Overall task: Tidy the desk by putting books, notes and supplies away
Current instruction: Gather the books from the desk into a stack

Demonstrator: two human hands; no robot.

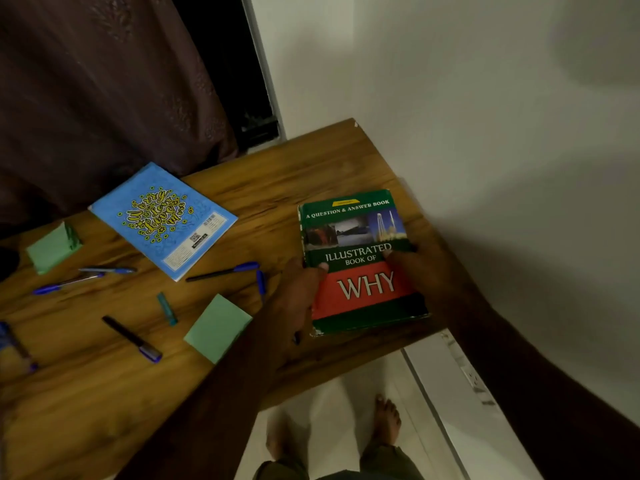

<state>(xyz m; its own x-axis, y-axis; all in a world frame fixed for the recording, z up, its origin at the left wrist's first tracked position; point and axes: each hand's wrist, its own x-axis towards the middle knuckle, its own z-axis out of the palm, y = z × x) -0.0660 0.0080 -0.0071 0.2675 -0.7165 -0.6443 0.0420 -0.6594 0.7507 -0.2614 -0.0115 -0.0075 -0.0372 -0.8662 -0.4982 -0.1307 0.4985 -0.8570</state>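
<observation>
Pens (221,271), pads (217,328), blue notebook (162,220) lie beside the book (356,292).

Two books are counted: a green book (356,237) and a blue book (162,220). Two green note pads (52,249) (218,327) are seen. Five pens (107,270) (65,284) (221,271) (260,284) (131,339) are counted, and one small teal stick (167,308). One blurred blue thing (14,344) is left unnamed.

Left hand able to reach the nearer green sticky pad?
Likely not yet: left hand grips the book, right hand too. The nearer green sticky pad lies uncovered just beside it, so once freed, yes.
</observation>
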